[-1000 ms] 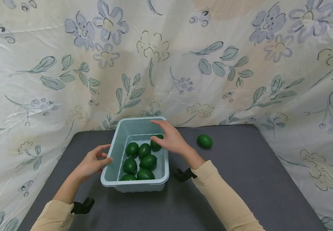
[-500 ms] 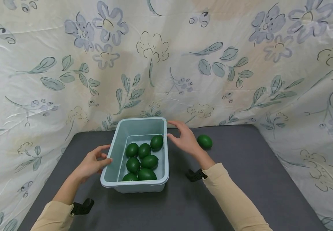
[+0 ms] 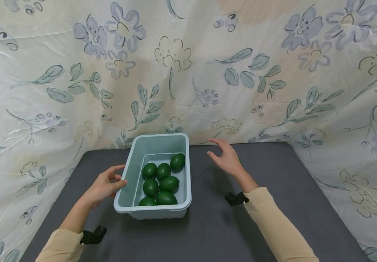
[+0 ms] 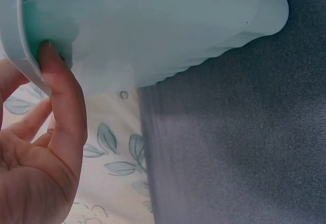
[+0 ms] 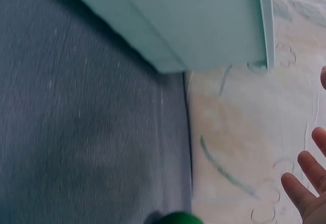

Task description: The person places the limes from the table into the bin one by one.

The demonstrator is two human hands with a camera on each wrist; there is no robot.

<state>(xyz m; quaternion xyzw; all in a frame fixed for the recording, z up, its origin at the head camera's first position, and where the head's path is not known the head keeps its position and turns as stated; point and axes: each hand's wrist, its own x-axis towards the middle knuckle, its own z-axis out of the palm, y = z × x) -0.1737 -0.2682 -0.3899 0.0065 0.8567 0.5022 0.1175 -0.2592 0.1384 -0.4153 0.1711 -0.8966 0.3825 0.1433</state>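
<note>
A pale blue-green plastic bin stands left of the middle of the table. Several glossy dark green oval fruits lie in it; whether they are avocados or limes I cannot tell. At its left side, my left hand pinches the rim between thumb and fingers, which the left wrist view shows close up. My right hand is above the table right of the bin, fingers spread and holding nothing. It mostly hides one loose green fruit in the head view, whose top edge shows in the right wrist view.
A dark grey cloth-covered table lies under everything. Behind it and along the sides hangs a pale floral curtain, close to the bin's far end. Black wrist devices are strapped to both forearms.
My right hand has moved from over the bin out to the right, now covering most of the loose fruit. A few fruits in the bin have shifted slightly right. The left hand stays on the rim.
</note>
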